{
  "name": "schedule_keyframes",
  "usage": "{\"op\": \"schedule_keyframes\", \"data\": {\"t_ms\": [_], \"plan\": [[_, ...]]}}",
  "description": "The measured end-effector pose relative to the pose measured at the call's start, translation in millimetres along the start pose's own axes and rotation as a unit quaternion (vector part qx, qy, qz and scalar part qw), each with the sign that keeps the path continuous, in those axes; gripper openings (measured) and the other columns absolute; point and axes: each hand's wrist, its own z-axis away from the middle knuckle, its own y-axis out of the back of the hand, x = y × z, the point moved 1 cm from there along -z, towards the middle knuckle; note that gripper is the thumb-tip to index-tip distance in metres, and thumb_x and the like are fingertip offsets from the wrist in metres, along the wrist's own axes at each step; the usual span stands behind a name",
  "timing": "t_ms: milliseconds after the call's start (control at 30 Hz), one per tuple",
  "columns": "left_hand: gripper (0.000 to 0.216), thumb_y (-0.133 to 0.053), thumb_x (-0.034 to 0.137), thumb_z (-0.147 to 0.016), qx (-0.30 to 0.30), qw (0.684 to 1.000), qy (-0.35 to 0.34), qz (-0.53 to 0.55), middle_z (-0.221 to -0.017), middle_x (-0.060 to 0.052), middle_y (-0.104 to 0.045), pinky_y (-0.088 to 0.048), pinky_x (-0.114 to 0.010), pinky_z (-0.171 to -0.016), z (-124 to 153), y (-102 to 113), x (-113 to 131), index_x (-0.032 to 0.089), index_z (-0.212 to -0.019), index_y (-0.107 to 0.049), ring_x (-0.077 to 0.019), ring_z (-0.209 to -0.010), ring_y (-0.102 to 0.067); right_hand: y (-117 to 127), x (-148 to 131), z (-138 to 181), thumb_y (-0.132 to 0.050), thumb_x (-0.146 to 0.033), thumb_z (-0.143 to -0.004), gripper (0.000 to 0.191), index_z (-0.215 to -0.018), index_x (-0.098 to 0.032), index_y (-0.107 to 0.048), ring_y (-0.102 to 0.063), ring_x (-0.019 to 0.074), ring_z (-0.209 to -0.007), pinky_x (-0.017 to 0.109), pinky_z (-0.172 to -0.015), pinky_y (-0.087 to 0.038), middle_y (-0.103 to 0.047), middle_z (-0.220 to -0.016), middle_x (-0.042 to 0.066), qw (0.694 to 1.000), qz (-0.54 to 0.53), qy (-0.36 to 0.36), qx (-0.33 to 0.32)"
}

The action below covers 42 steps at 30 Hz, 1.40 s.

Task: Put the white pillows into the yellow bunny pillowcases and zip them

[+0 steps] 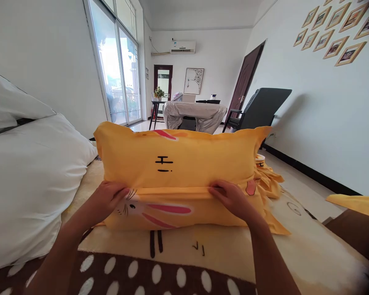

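Observation:
In front of me a yellow pillowcase (197, 159), plump as if a pillow is inside, stands on its long side on the bed. It has a white rabbit with pink ears and black lettering printed on it. A folded edge of the fabric runs across its middle. My left hand (112, 198) pinches this edge near the rabbit's face. Farther right, my right hand (229, 196) grips the same edge with thumb and fingers together. The fingertips of both hands are partly hidden in the fabric.
White pillows (33, 176) are piled on the left. Crumpled yellow fabric (270, 180) lies behind the pillowcase's right end. Underneath is a cream and brown dotted blanket (126, 246). Beyond stand a covered table (199, 110) and a black recliner (264, 106); another yellow piece (359, 203) shows at right.

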Motion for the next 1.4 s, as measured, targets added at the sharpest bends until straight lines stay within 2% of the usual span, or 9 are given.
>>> {"op": "schedule_keyframes", "data": {"t_ms": [133,233,300,433,567,767,967,1200,1400], "plan": [[0.043,-0.031,0.051,-0.091,0.026,1.000,0.015,0.001,-0.077,-0.004,-0.059,-0.036,-0.031,-0.070,-4,-7,-6,0.019,-0.074,-0.053,-0.0205,-0.074,-0.052,-5,10,-3,-0.049,-0.040,-0.090,0.026,-0.083,-0.019,-0.061,-0.060,0.0188,-0.081,0.032,-0.075,-0.043,-0.066,-0.088,0.005,0.999,0.009,0.013,0.044],[0.043,-0.031,0.050,-0.093,0.039,0.999,0.000,0.008,-0.074,-0.004,-0.057,-0.036,-0.030,-0.069,-6,-12,-13,0.019,-0.071,-0.050,-0.0198,-0.072,-0.051,-7,22,-5,-0.049,-0.041,-0.088,0.026,-0.076,-0.020,-0.059,-0.058,0.0210,-0.086,0.035,-0.081,-0.040,-0.064,-0.085,0.005,0.995,0.044,0.000,0.093],[0.043,-0.031,0.050,-0.094,0.046,0.999,-0.013,0.019,-0.073,-0.003,-0.056,-0.037,-0.030,-0.069,-7,-15,-16,0.019,-0.070,-0.048,-0.0192,-0.072,-0.050,-9,34,-6,-0.049,-0.042,-0.085,0.028,-0.071,-0.020,-0.059,-0.057,0.0219,-0.086,0.037,-0.082,-0.039,-0.063,-0.084,0.006,0.986,0.059,-0.022,0.157],[0.046,-0.029,0.053,-0.095,0.041,0.999,-0.016,0.027,-0.072,-0.003,-0.055,-0.036,-0.030,-0.068,-8,-18,-16,0.019,-0.069,-0.046,-0.0189,-0.071,-0.050,-14,63,-7,-0.048,-0.044,-0.082,0.029,-0.069,-0.020,-0.059,-0.053,0.0262,-0.092,0.043,-0.089,-0.035,-0.061,-0.089,0.010,0.930,0.116,-0.098,0.335],[0.051,-0.027,0.058,-0.094,0.016,0.999,0.014,0.033,-0.070,-0.002,-0.055,-0.035,-0.029,-0.066,-7,-16,-11,0.019,-0.067,-0.047,-0.0181,-0.069,-0.050,-16,86,-4,-0.048,-0.047,-0.080,0.030,-0.079,-0.019,-0.058,-0.051,0.0296,-0.098,0.044,-0.090,-0.035,-0.061,-0.092,0.013,0.880,0.097,-0.193,0.424],[0.058,-0.031,0.067,-0.089,-0.015,0.999,0.031,0.014,-0.061,0.000,-0.048,-0.030,-0.028,-0.061,-3,-13,-7,0.018,-0.061,-0.045,-0.0159,-0.062,-0.046,-16,105,3,-0.050,-0.050,-0.077,0.038,-0.093,-0.017,-0.060,-0.049,0.0325,-0.107,0.047,-0.094,-0.033,-0.061,-0.105,0.017,0.837,0.040,-0.281,0.467],[0.060,-0.040,0.067,-0.086,-0.022,0.998,0.029,0.042,-0.056,0.001,-0.040,-0.028,-0.026,-0.059,-4,-18,-18,0.017,-0.055,-0.038,-0.0129,-0.057,-0.039,-14,131,10,-0.050,-0.052,-0.078,0.046,-0.106,-0.017,-0.059,-0.054,0.0284,-0.096,0.045,-0.089,-0.037,-0.062,-0.107,0.014,0.806,-0.008,-0.344,0.482],[0.061,-0.042,0.067,-0.084,-0.033,0.997,0.026,0.068,-0.055,0.000,-0.026,-0.022,-0.027,-0.054,-3,-16,-24,0.016,-0.052,-0.030,-0.0111,-0.054,-0.027,-9,145,12,-0.047,-0.049,-0.079,0.045,-0.104,-0.015,-0.064,-0.058,0.0257,-0.086,0.041,-0.081,-0.041,-0.066,-0.092,0.011,0.809,-0.057,-0.350,0.468],[0.063,-0.039,0.072,-0.077,-0.050,0.996,0.058,0.055,-0.055,0.000,-0.021,-0.019,-0.027,-0.052,-5,-12,-25,0.016,-0.051,-0.026,-0.0110,-0.054,-0.023,-4,141,10,-0.054,-0.052,-0.071,0.055,-0.113,-0.018,-0.063,-0.056,0.0258,-0.097,0.041,-0.090,-0.038,-0.066,-0.106,0.008,0.823,-0.090,-0.336,0.449]]}}
